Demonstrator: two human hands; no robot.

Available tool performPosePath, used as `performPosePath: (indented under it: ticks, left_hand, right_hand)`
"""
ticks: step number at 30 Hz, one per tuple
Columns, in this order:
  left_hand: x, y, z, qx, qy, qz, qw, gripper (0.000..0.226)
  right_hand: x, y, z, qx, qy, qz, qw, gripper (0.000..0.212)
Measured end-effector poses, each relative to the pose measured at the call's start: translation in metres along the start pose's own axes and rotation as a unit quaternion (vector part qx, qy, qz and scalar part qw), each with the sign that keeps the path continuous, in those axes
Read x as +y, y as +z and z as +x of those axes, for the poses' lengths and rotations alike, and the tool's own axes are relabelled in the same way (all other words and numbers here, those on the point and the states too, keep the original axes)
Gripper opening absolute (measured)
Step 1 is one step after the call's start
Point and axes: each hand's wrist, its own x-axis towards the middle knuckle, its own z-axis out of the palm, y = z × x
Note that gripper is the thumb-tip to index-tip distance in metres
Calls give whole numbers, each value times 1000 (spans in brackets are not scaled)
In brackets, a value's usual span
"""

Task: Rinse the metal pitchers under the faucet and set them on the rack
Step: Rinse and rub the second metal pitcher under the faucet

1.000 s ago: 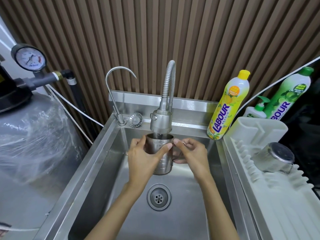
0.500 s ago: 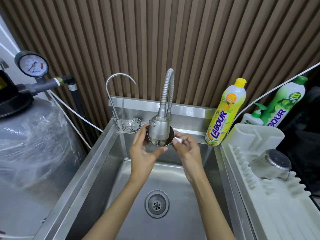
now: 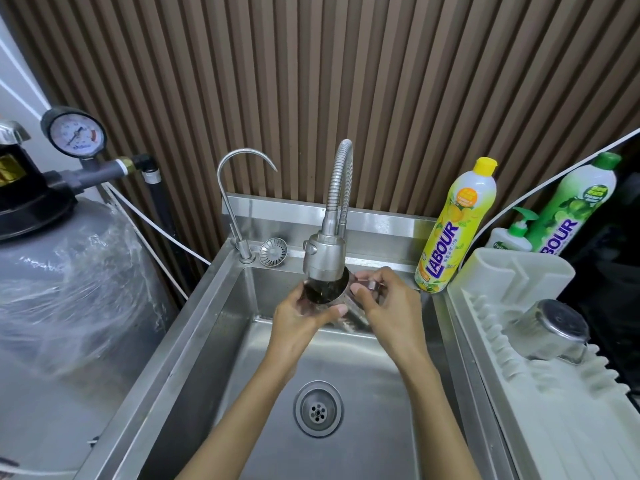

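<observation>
Steel sink (image 3: 214,323): 1 pitcher (image 3: 325,293) directly beneath faucet head (image 3: 325,254), long axis tilted, mouth upward toward it; left hand (image 3: 298,322) grips body, right hand (image 3: 389,306) pinches handle.

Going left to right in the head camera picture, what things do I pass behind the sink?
Pressure gauge → thin curved tap → round strainer → flexible faucet → yellow soap bottle → white pump bottle → green soap bottle.

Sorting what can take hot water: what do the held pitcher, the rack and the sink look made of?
Pitcher: seemingly stainless steel, shiny reflective wall. Rack: probably plastic, matte off-white, moulded ribs. Sink: stainless steel by its look, brushed grey with soft reflections.
</observation>
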Motion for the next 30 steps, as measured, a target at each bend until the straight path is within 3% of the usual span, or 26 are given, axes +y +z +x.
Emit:
performPosePath:
  ticks: [4, 7, 9, 13, 16, 20, 23, 26, 30]
  left_hand:
    - [10, 7, 9, 19, 57, -69, 996, 77]
    - [19, 1, 12, 53, 125, 25, 990, 83]
    - [27, -5, 9, 52, 156, 98, 982, 83]
    - [29, -11, 0, 93, 157, 211, 960, 87]
    - [24, -12, -5, 107, 115, 250, 956, 88]
    - [23, -10, -7, 37, 26, 141, 989, 44]
    - [17, -5, -5, -26, -16, 15, 999, 41]
    - [14, 2, -1, -29, 7, -50, 998, 53]
    - [17, 5, 3, 23, 83, -65, 994, 77]
  right_hand:
    - [1, 7, 3, -9, 13, 191, 981, 23]
    - [14, 22, 4, -50, 74, 381, 920, 21]
    - [19, 31, 2, -75, 122, 441, 886, 20]
    - [24, 35, -3, -95, 162, 404, 895, 19]
    - [18, 21, -6, -95, 160, 303, 934, 21]
    - [-2, -2, -3, -34, 82, 46, 995, 23]
    - [-18, -11, -3, 7, -3, -85, 996, 15]
    - [-18, -10, -3, 23, -36, -67, 997, 14]
    - [-3, 10, -4, 10, -14, 62, 998, 20]
